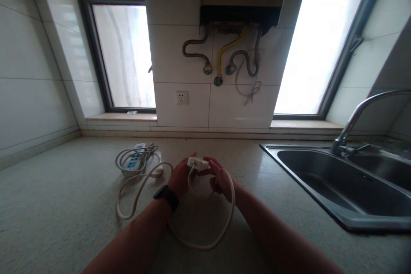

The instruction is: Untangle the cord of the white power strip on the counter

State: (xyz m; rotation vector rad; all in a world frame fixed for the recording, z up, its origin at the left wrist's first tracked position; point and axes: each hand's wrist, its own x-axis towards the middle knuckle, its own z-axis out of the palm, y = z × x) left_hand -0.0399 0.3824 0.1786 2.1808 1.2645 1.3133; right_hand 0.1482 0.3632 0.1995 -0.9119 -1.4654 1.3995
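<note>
A small white plastic electrical block [200, 163] is between my hands above the counter. Its exact kind is hard to make out; thin bare-looking wires show at its left end. My left hand [180, 178], with a black watch on the wrist, grips that left end, fingers curled behind it. On the other side my right hand [221, 176] has its fingers bent against the block's right end. A white cable [208, 247] loops under and around my right hand, and more of it curves across the counter left of my left wrist.
At the left lies a power strip [134, 160] with blue sockets and a coiled grey cord. A double steel sink [321, 184] with a tap [351, 122] is at the right. A wall socket [182, 97] and water heater pipes [219, 60] are on the tiled wall.
</note>
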